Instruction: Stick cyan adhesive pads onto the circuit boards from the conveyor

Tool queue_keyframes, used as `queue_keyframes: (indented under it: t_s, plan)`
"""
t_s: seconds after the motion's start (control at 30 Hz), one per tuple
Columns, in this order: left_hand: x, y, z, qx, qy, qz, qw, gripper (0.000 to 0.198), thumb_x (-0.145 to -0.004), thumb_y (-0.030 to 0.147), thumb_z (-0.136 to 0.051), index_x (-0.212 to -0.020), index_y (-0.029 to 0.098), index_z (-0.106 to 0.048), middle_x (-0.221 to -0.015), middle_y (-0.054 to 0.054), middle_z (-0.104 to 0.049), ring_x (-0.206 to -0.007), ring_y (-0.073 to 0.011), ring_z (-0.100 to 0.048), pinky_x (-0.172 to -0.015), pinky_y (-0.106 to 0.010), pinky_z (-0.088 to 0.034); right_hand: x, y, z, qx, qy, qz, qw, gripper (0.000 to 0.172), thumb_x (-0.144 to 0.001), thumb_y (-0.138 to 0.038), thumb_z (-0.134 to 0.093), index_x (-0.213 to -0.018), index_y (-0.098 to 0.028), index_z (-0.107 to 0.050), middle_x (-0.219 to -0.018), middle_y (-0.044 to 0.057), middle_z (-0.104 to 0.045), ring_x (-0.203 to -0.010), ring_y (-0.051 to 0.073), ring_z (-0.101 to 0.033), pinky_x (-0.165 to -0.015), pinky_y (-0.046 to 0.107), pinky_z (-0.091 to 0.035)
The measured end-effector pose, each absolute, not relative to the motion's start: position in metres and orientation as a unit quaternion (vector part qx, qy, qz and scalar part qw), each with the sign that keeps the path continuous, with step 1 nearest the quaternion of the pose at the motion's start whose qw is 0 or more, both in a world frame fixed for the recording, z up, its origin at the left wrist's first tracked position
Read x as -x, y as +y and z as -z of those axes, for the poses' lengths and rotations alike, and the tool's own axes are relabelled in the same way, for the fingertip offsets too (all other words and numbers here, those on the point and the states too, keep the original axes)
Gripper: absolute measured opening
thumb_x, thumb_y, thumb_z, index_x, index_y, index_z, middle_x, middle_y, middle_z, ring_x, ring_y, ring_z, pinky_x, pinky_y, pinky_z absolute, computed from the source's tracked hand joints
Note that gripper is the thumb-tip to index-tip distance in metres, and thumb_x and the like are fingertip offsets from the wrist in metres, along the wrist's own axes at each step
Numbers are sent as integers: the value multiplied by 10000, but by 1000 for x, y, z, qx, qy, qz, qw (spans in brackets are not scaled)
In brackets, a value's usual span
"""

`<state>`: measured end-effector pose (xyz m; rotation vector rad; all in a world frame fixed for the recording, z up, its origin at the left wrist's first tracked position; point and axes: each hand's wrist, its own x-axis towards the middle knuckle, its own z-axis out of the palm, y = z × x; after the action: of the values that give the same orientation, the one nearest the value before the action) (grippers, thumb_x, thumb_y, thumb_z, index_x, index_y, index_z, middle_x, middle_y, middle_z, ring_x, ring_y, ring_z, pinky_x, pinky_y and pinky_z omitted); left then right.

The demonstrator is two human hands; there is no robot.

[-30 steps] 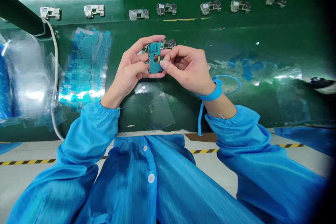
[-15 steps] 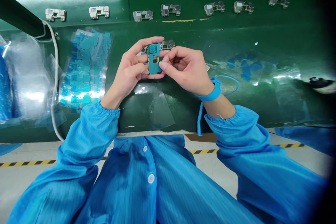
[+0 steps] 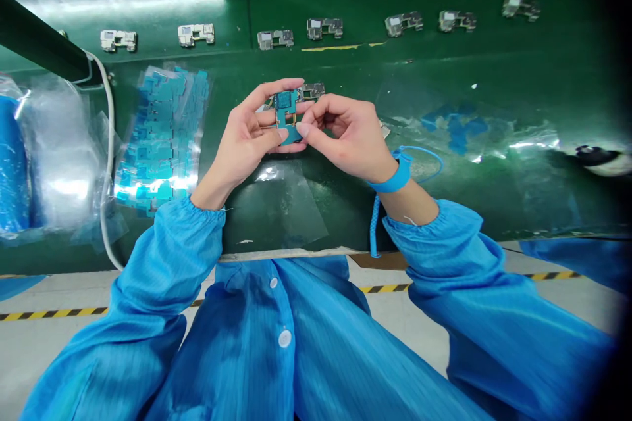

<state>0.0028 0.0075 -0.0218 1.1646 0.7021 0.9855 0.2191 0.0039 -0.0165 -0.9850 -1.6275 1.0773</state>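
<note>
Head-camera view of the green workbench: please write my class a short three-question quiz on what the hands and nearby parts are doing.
1. True or false: both the left hand and the right hand grip the small teal circuit board.
2. Which wrist wears the blue strap with a coiled cord? A) left B) right C) neither
3. Fill in: the clear bag of teal boards lies to the person's ____ of the held board.

Key: 1 true; 2 B; 3 left. The row of small silver metal parts lies on the green workbench beyond the hands.
</note>
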Motion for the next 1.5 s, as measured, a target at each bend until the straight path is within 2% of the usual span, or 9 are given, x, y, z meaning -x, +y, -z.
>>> queue_keyframes:
  t_s: [0.17, 0.33, 0.57, 0.8, 0.97, 1.17, 1.27, 1.4, 1.5]
  plan:
    - [-2, 4, 12, -509, 311, -455, 662, 755, -903, 438, -938, -1572, 285, -623, -1428, -91, -832, -1176, -314, -871, -1019, -459, -757, -222, 6, 11, 398, -651, -436, 478, 498, -1024, -706, -772, -918, -220, -753, -1050, 66, -824, -782, 168, -712, -731, 348, -638]
    - [-3, 1, 7, -513, 318, -468, 646, 770, -881, 496, -976, -1551, 309, -647, -1417, -69, -838, -1163, -325, -880, -981, -419, -767, -225, 10, 10, 409, -651, -400, 499, 532, -1021, -751, -747, -920, -229, -755, -894, 33, -772, -754, 165, -665, -687, 330, -568]
    - [-6, 0, 12, -511, 325, -487, 630, 844, -858, 502, -999, -1589, 323, -617, -1441, -73, -819, -1300, -384, -829, -1033, -473, -755, -219, 3, 6, 394, -659, -452, 454, 547, -1075, -736, -671, -937, -212, -748, -850, 22, -749, -737, 156, -633, -707, 325, -524]
    - [-2, 1, 7, -477, 317, -472, 670, 594, -1009, 494, -815, -1550, 312, -651, -1389, -69, -844, -1365, -398, -796, -1032, -518, -755, -216, 2, 6, 385, -666, -461, 441, 619, -1113, -749, -579, -829, -206, -669, -757, 7, -648, -695, 147, -556, -667, 322, -436]
    - [-5, 3, 8, -469, 336, -471, 667, 487, -1063, 527, -757, -1492, 313, -671, -1309, -50, -873, -1169, -325, -879, -939, -445, -780, -216, 4, 8, 383, -684, -450, 428, 606, -1114, -738, -585, -846, -204, -687, -770, 9, -659, -700, 152, -537, -674, 334, -412]
    - [-10, -2, 6, -471, 361, -479, 647, 514, -1005, 552, -852, -1411, 276, -701, -1013, -15, -896, -851, -234, -897, -800, -337, -782, -215, 3, 12, 378, -680, -463, 426, 570, -1110, -699, -625, -862, -200, -745, -868, 41, -774, -728, 163, -650, -721, 340, -498]
    - [-10, -5, 1, -463, 375, -479, 645, 475, -991, 501, -883, -1368, 263, -718, -934, -5, -882, -826, -233, -894, -771, -327, -781, -214, 2, 13, 384, -681, -464, 416, 548, -1092, -707, -651, -887, -211, -762, -853, 40, -790, -723, 175, -674, -712, 340, -519]
    - [-10, -7, -2, -458, 385, -474, 646, 516, -951, 472, -927, -1377, 276, -712, -1034, -16, -896, -801, -213, -882, -752, -329, -780, -214, 3, 14, 389, -683, -456, 417, 547, -1092, -703, -650, -875, -217, -775, -931, 68, -832, -846, 208, -743, -747, 343, -547]
    - [-10, -7, -1, -458, 390, -475, 643, 494, -974, 513, -890, -1376, 283, -720, -913, 1, -872, -820, -223, -878, -745, -336, -779, -214, 3, 14, 390, -682, -455, 419, 531, -1096, -694, -645, -897, -217, -766, -957, 66, -843, -803, 198, -733, -741, 351, -558]
